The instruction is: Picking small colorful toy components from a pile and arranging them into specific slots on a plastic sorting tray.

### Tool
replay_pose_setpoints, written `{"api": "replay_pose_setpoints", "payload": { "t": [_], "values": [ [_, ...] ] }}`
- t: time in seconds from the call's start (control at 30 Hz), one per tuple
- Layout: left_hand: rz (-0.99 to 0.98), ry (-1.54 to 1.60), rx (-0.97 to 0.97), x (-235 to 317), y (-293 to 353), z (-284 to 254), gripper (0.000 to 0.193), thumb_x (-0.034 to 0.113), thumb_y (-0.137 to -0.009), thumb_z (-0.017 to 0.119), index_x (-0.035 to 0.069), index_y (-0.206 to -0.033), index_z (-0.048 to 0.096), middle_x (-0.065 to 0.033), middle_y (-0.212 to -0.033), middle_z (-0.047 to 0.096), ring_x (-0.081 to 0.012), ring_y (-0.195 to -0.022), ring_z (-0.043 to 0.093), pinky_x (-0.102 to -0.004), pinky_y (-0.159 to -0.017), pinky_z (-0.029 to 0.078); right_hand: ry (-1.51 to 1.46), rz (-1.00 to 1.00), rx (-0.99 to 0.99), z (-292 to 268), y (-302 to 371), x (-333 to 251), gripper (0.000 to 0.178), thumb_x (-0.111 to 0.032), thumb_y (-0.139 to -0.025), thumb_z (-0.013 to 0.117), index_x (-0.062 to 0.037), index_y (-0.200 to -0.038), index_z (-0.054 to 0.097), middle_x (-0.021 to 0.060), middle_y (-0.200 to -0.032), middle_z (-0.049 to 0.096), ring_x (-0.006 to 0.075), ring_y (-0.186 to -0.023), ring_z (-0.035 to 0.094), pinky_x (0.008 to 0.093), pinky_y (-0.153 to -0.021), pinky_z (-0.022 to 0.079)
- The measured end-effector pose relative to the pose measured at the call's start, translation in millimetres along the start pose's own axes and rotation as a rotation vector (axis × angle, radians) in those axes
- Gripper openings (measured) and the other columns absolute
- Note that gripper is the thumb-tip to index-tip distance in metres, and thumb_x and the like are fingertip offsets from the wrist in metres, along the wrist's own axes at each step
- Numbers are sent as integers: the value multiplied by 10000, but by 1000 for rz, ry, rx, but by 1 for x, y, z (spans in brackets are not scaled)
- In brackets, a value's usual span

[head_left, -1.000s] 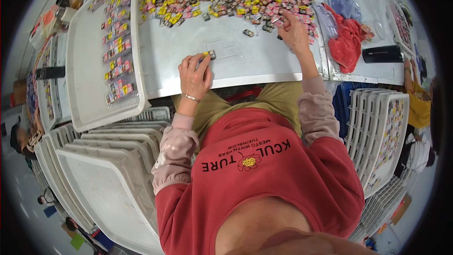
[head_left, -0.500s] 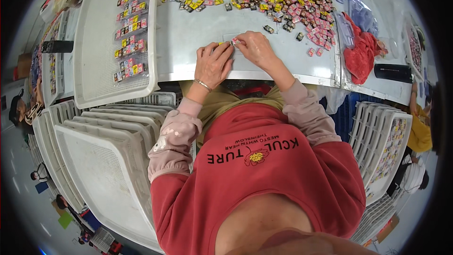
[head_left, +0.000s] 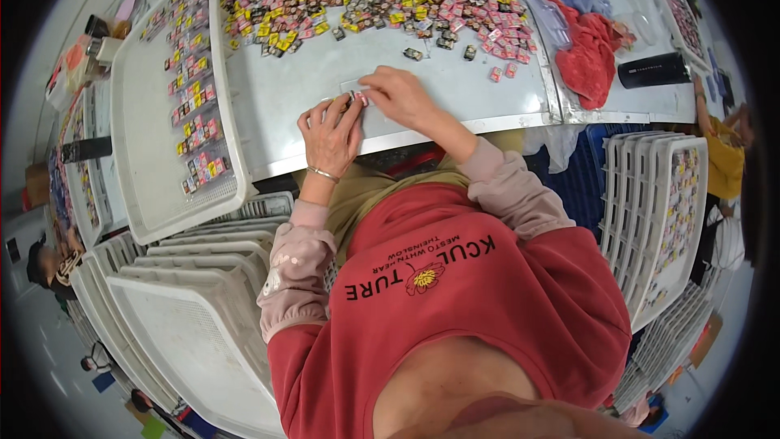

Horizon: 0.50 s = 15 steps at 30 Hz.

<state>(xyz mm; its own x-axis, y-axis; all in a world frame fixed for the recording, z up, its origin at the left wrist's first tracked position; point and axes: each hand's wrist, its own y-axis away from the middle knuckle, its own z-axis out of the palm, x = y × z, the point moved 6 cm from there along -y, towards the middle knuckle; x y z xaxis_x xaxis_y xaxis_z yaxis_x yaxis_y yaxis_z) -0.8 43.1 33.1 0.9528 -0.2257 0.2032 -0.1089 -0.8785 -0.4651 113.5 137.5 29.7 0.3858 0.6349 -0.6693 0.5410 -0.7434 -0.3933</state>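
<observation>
My left hand (head_left: 331,133) wears a bangle and bends its fingers over a short row of small packs at the near part of the table. A small pink-and-white pack (head_left: 361,98) shows at its fingertips; the fingers hide most of the row. From the right, my right hand (head_left: 400,99) reaches in with its fingers closed at the same spot. Its thumb and fingertips meet beside the pink pack, and what lies between them is mostly hidden. A clear plastic sheet or holder (head_left: 349,86) lies flat under the fingertips.
A large heap of small pink, yellow and black packs (head_left: 366,0) covers the far table. Left stands a white mesh tray (head_left: 138,154) with filled clear holders (head_left: 195,134). A red cloth (head_left: 583,65) and black cylinder (head_left: 654,70) lie right. Stacked trays (head_left: 179,309) flank me.
The view has swung, so table and tray sit differently in the picture. Both hands stay together over the packs. My right fingertips have shifted slightly across the row, and more pink shows.
</observation>
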Motion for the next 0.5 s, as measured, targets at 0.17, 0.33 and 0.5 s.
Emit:
{"api": "replay_pose_setpoints", "payload": {
  "t": [0.17, 0.33, 0.5],
  "values": [
    [-13, -21, -20, 0, 0, -4, 391, 128, -784, 625, 173, -1172, 644, 0, -1190, 598, -214, -1085, 517, -398, -937, 327, -119, 162, 238, -99, -10, 74, 134, -108, -834, 663, -69, -953, 712, 86, -861, 684, 186, -702, 648, 304, -606, 500],
    [-97, 21, 76, -6, 5, -11, 429, 133, -795, 603, 121, -1224, 598, -54, -1247, 556, -266, -1116, 482, -423, -959, 318, -42, 334, 267, -145, -63, 126, 145, -119, -855, 664, -71, -982, 717, 51, -803, 696, 86, -691, 627, 254, -624, 497],
    [-307, 48, 259, -24, 17, -15, 417, 120, -820, 577, 68, -1234, 579, -94, -1248, 547, -292, -1131, 471, -430, -977, 311, 149, 22, 143, -79, -146, 128, 212, -139, -836, 642, -55, -1024, 694, 122, -968, 696, 233, -853, 679, 315, -758, 527]
  ]
}}
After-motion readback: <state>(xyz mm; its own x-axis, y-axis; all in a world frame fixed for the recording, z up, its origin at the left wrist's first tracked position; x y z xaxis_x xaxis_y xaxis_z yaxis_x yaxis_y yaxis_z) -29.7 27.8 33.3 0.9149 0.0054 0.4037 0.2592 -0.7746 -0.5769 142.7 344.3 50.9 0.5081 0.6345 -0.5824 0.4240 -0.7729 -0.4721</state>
